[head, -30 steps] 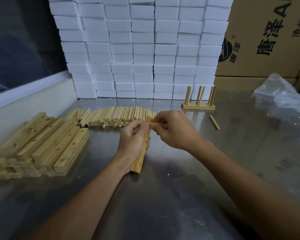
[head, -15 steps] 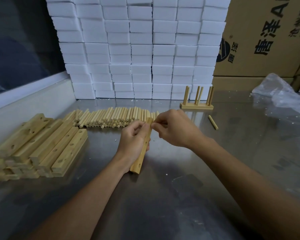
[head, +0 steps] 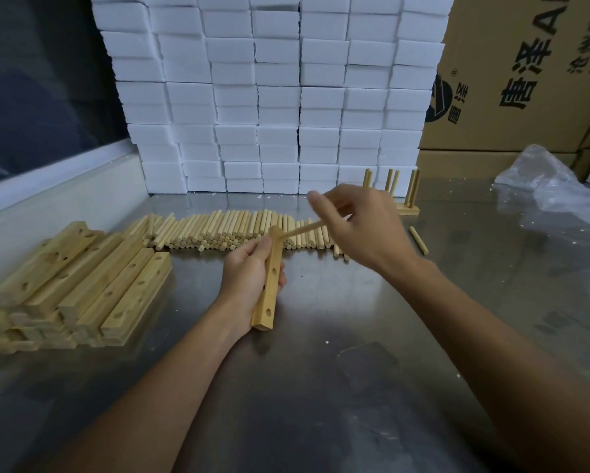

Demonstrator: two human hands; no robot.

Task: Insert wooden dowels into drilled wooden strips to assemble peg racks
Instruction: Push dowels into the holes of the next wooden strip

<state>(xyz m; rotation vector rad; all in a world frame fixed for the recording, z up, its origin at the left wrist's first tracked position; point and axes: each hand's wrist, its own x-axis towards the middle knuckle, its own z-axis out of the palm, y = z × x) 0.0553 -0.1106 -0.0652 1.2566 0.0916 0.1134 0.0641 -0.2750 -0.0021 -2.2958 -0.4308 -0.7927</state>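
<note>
A person's two bare forearms reached in from the bottom of the frame over a shiny metal table (head: 320, 387). Near the centre, the left hand (head: 249, 278) gripped a drilled wooden strip (head: 269, 288), fingers curled round its middle; the strip ran from just below centre up toward the middle of the frame, with holes showing along its face. The right hand (head: 365, 230), centre right, pinched a wooden dowel (head: 303, 230) between thumb and fingers. The dowel's lower left tip met the top end of the strip, while the rest slanted up to the right into the hand.

Half a second earlier the right hand had sat low and tight against the strip's top, hiding the dowel. It had since lifted up and to the right, its index finger stretched out, and the dowel's shaft had come into plain sight. The left hand and the strip had hardly shifted.

Behind the hands lay a row of loose dowels (head: 218, 230). A stack of drilled strips (head: 82, 285) sat at centre left. A finished peg rack (head: 402, 196) stood at upper right, partly behind the right hand, with a single stray dowel (head: 419, 240) just below it. White foam blocks (head: 269, 97) filled the top centre, cardboard boxes (head: 525, 80) the upper right, and a crumpled plastic bag (head: 559, 192) the right edge
</note>
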